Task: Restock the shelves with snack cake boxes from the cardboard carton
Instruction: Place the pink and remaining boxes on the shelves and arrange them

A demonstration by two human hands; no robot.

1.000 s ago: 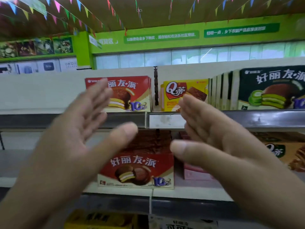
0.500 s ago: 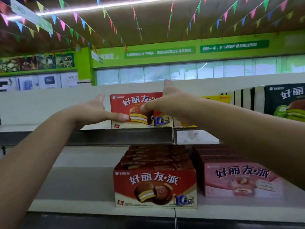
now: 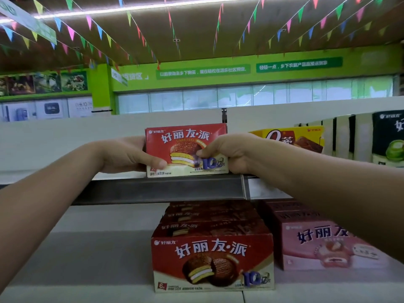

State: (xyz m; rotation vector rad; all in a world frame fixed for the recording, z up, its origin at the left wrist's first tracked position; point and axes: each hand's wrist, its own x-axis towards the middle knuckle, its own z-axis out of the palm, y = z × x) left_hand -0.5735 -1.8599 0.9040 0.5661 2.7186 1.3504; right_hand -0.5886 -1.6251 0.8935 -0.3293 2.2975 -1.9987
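Both hands have closed on the red box (image 3: 185, 147) since half a second ago, when their fingers reached flat behind it. The left hand (image 3: 129, 155) now grips the box's left end with its thumb across the front face. The right hand (image 3: 229, 153) grips the right end, thumb pressed near the printed cake. The box stands upright at the front lip of the top shelf (image 3: 54, 171), label facing out. The grey rail (image 3: 157, 189) hides its base, so whether it rests on the shelf or is lifted slightly cannot be told.

The likeliest trouble is a release too near the lip: the box could tip forward and drop onto the red stack (image 3: 212, 259) below. An uneven push from one hand would probably skew it off the row line. The right knuckles sit near the yellow box (image 3: 290, 138), and a sideways slide could nudge it.

The shelves are pale, flat boards. On the lower shelf (image 3: 87, 259) the red stack runs back in a row, with pink boxes (image 3: 323, 248) just beside it. A black-and-green box (image 3: 389, 141) stands at the far right of the top shelf. Beyond is a shop with a green wall band (image 3: 218, 71) of signs, strings of coloured bunting (image 3: 131, 18) and a strip light overhead. No carton is in view.
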